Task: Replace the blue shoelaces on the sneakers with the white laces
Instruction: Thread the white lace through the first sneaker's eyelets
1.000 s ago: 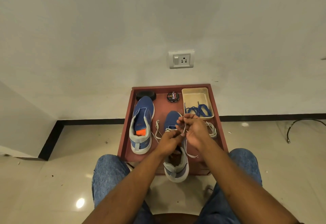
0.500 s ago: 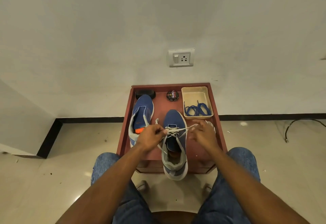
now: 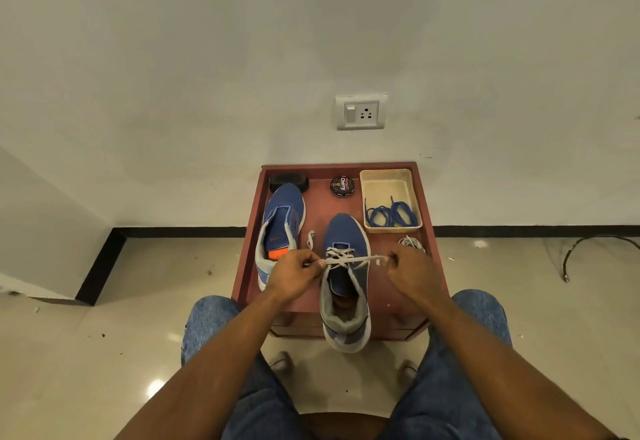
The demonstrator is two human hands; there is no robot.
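Two blue sneakers lie on a small red-brown table (image 3: 251, 232). The right sneaker (image 3: 346, 287) has a white lace (image 3: 341, 257) crossed through its eyelets, and its heel hangs over the table's near edge. My left hand (image 3: 294, 275) pinches one end of that lace at the shoe's left. My right hand (image 3: 412, 275) pinches the other end at the shoe's right, so the lace runs taut between them. The left sneaker (image 3: 280, 225) has no lace. The blue laces (image 3: 391, 215) lie in a beige tray (image 3: 388, 181). A second white lace (image 3: 410, 243) lies bundled just beyond my right hand.
A black tin of polish (image 3: 342, 186) and a black brush (image 3: 289, 181) sit at the table's far edge, against the white wall. My knees in blue jeans flank the table. A black cable (image 3: 588, 249) lies on the tiled floor at right.
My hands have parted from above the shoe to either side of it, pulling the white lace ends outward and taut. The shoe has shifted slightly on the table.
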